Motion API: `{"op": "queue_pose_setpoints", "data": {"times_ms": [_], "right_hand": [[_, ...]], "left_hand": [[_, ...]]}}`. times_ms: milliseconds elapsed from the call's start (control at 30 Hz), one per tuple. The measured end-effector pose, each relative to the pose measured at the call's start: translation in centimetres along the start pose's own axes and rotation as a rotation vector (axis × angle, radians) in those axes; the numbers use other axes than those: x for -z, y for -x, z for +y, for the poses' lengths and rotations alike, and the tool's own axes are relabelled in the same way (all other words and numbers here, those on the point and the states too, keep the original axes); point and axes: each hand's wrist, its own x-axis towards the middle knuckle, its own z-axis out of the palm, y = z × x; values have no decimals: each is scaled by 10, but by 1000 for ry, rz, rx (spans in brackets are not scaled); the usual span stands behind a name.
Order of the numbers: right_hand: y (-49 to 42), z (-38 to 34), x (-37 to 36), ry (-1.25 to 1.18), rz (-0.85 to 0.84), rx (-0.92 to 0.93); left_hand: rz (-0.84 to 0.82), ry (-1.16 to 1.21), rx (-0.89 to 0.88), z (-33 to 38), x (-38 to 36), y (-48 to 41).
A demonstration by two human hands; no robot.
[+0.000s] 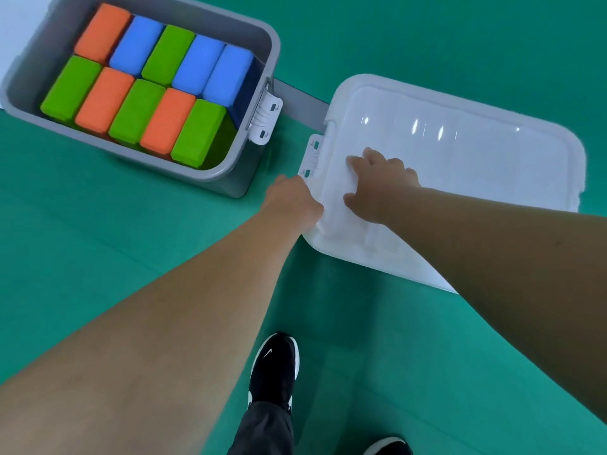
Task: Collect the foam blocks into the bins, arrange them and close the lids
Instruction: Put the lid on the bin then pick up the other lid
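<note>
The left grip [292, 198] pinches the white lid [460, 159] at its edge; the right grip [377, 182] lies spread flat on it. The grey bin [272, 50] of foam blocks [154, 93] sits past the left grip. Held by one corner, the lid may slip.

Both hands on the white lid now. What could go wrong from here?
1. The left hand and right hand both work one corner of the white lid, so the far side may stay unseated.
2. The white latch sits right beside the left hand; snapping it down could pinch fingers.
</note>
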Motion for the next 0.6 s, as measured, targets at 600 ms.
{"op": "queue_pose_setpoints", "data": {"times_ms": [600], "right_hand": [[-51,16,38,10,-145,40]], "left_hand": [[42,273,28,30,24,-65]]}}
